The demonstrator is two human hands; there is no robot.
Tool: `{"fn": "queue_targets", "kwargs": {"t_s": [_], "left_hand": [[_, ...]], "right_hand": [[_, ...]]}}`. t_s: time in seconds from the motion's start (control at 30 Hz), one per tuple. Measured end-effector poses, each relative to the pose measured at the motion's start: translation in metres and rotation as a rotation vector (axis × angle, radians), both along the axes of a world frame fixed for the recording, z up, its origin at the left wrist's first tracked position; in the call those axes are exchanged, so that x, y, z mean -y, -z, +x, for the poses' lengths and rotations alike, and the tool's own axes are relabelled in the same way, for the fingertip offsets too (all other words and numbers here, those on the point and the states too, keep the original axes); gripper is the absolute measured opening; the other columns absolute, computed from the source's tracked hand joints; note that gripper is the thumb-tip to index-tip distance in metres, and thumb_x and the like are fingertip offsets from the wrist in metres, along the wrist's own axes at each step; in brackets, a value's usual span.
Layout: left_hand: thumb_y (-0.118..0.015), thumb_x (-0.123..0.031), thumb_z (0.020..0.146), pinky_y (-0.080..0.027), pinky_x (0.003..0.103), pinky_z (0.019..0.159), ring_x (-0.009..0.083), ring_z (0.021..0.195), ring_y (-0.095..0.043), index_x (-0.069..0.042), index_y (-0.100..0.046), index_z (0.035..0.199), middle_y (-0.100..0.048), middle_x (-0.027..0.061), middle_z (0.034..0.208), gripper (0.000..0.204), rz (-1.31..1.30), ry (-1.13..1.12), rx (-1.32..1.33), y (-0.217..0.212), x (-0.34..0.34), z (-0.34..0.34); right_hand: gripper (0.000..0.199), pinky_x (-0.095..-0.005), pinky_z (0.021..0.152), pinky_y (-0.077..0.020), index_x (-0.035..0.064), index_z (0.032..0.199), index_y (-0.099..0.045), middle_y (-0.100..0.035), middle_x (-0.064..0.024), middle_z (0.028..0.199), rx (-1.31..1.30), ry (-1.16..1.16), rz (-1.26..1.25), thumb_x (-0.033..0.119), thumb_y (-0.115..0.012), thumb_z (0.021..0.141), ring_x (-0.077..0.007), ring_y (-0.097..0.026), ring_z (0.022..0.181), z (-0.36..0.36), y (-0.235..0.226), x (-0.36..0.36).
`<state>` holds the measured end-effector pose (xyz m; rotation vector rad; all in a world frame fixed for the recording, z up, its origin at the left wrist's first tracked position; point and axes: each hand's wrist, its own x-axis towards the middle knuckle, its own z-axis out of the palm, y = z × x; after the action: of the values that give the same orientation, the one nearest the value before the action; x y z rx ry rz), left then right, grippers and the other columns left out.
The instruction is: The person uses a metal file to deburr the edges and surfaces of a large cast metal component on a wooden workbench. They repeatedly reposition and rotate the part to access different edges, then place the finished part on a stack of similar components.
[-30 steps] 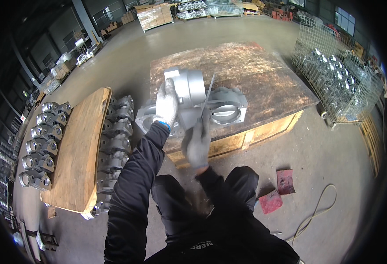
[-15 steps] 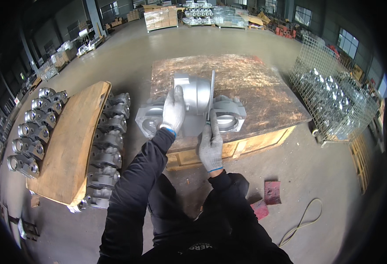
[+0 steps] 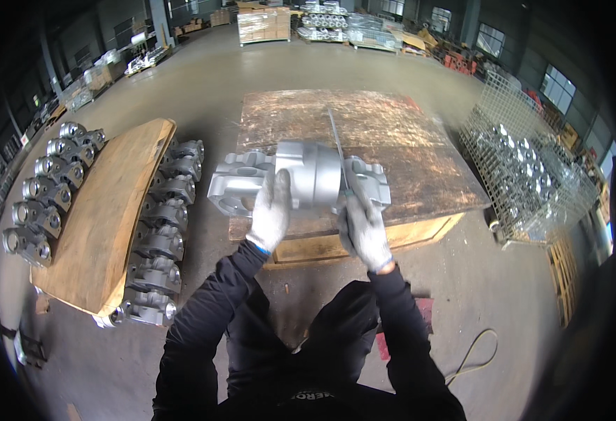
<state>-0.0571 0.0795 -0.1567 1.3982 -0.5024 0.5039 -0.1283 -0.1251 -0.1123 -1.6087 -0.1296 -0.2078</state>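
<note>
Two gloved sets of fingers on the go here. My left fingers (image 3: 280, 188) rest against the near left side of the grey casting (image 3: 309, 172) in mid-frame, probably to steady it; their undersides are hidden, so I can't tell how tightly they're gripping. My right fingers (image 3: 362, 210) are curled around the handle of a long file-like tool (image 3: 336, 137), its blade pointing up-frame along the casting's right rim. Guess holding it by the near end leaves that long blade free. Flanged metal (image 3: 240, 184) sticks out left of the casting, more (image 3: 369, 181) to the right; can't tell if it's all one piece. The tabletop (image 3: 420, 168) underneath presumably brings everything within easy reach.
</note>
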Motion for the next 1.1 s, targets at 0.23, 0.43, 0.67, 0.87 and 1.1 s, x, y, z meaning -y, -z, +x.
{"fn": "queue_targets", "kwargs": {"t_s": [0.23,0.43,0.67,0.87,1.1], "left_hand": [[-0.052,-0.026,0.115,-0.043,0.028,0.115,0.0192,0.135,-0.055,0.008,-0.03,0.163,-0.06,0.0165,0.145,0.063,-0.076,0.036,-0.163,0.011,-0.003,-0.053],[-0.047,-0.016,0.114,-0.056,0.034,0.096,0.0226,0.107,-0.069,0.003,-0.045,0.151,-0.067,0.0124,0.121,0.042,-0.21,0.079,-0.162,0.027,0.0,-0.094],[-0.054,-0.018,0.109,-0.052,0.039,0.079,0.0309,0.088,-0.066,0.007,-0.061,0.12,-0.065,0.0183,0.098,0.028,0.061,-0.207,0.001,0.038,0.002,-0.147],[-0.052,-0.037,0.111,-0.052,0.047,0.085,0.0428,0.092,-0.065,0.006,-0.062,0.109,-0.064,0.0216,0.101,0.044,0.133,-0.189,0.075,0.07,-0.005,-0.172],[-0.061,-0.023,0.102,-0.055,0.051,0.093,0.0439,0.099,-0.067,-0.001,-0.064,0.104,-0.067,0.0165,0.099,0.022,0.135,-0.211,0.151,0.098,-0.006,-0.187]], "right_hand": [[0.05,-0.0225,0.049,-0.0411,0.0171,0.162,-0.046,-0.056,0.0037,0.076,0.218,-0.182,-0.178,0.023,-0.054,0.113,-0.0063,-0.052,0.061,0.034,0.004,0.042],[0.049,-0.026,0.053,-0.0481,0.0093,0.156,-0.051,-0.074,-0.0098,0.106,-0.216,-0.31,-0.649,0.019,-0.06,0.109,-0.0083,-0.064,0.07,-0.009,-0.118,0.061],[0.04,-0.0378,0.088,-0.0581,0.0113,0.145,-0.064,-0.077,-0.0154,0.108,0.137,-0.58,-1.281,0.023,-0.063,0.107,-0.0251,-0.076,0.094,-0.005,-0.174,-0.001],[0.038,-0.0372,0.078,-0.0579,0.0177,0.141,-0.07,-0.075,-0.0112,0.086,-0.164,-0.716,-1.742,0.028,-0.062,0.105,-0.0219,-0.072,0.074,-0.01,-0.239,-0.062],[0.036,-0.0399,0.077,-0.0591,0.0215,0.13,-0.076,-0.078,-0.0133,0.092,-0.239,-0.786,-1.9,0.012,-0.064,0.097,-0.0288,-0.074,0.079,-0.035,-0.219,-0.095]]}}
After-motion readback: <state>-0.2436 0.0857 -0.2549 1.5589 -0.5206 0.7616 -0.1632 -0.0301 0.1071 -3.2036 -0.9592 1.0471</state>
